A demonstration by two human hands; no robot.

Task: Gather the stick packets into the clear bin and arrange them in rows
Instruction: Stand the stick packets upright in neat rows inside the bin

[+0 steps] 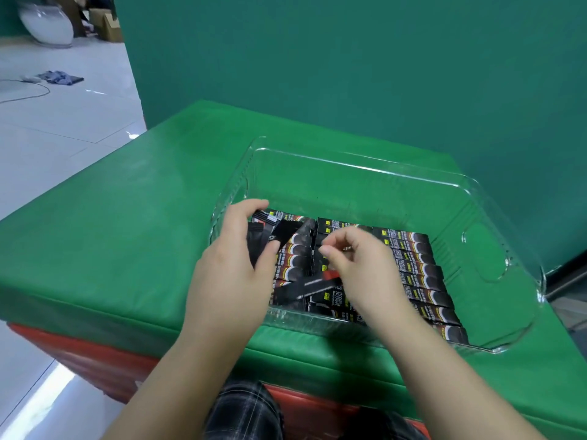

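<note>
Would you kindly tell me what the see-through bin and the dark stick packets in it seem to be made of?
The clear rectangular bin looks like rigid glossy plastic: the green pad shows through, and its rim glints. The black-and-red stick packets look like thin printed film, perhaps foil-lined, with a slight sheen.

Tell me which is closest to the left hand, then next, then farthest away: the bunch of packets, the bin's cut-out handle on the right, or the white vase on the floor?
From the left hand, in the head view:
1. Bunch of packets, gripped in that hand.
2. Bin's cut-out handle, across the clear bin on its right wall.
3. White vase, far off on the floor, upper left.
</note>
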